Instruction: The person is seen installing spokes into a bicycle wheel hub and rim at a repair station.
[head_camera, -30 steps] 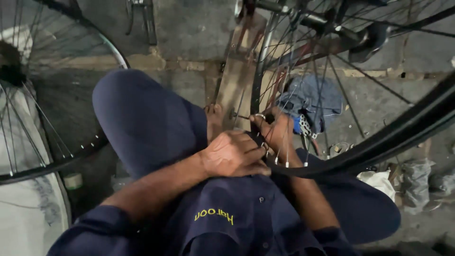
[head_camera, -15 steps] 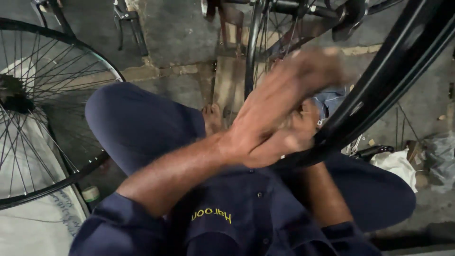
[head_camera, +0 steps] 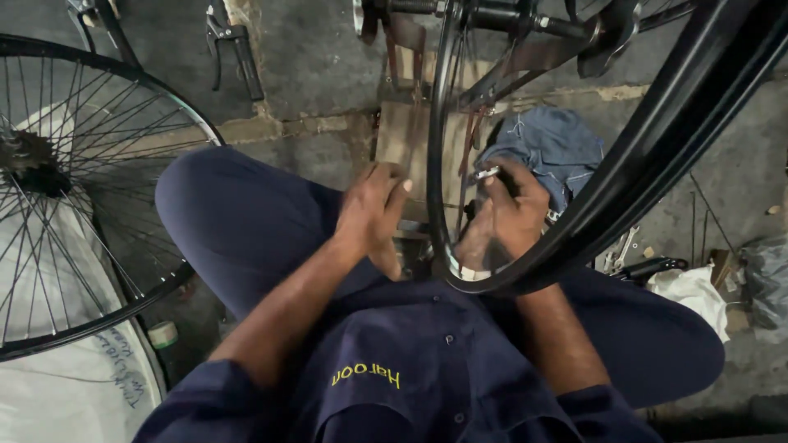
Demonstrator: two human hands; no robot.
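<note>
1. Your right fingers (head_camera: 502,182) are curled shut around a small silvery metal tool (head_camera: 486,173), whose tip pokes out toward the rim.
2. Your right hand (head_camera: 509,217) sits inside the bicycle wheel (head_camera: 657,148), seen through its spokes, just above the lowest curve of the black rim.
3. Your left hand (head_camera: 373,209) is loosely open, fingers bent and holding nothing, just left of the rim, over a wooden stand (head_camera: 404,135).
4. The wheel stands upright between your knees, tyre sweeping from upper right down to your lap.
5. A crumpled blue cloth (head_camera: 554,148) lies on the concrete floor behind your right hand.
6. A second spoked wheel (head_camera: 74,197) lies to your left, beside your left knee.
7. Spanners (head_camera: 620,250) and a white rag (head_camera: 694,287) rest near your right thigh.
</note>
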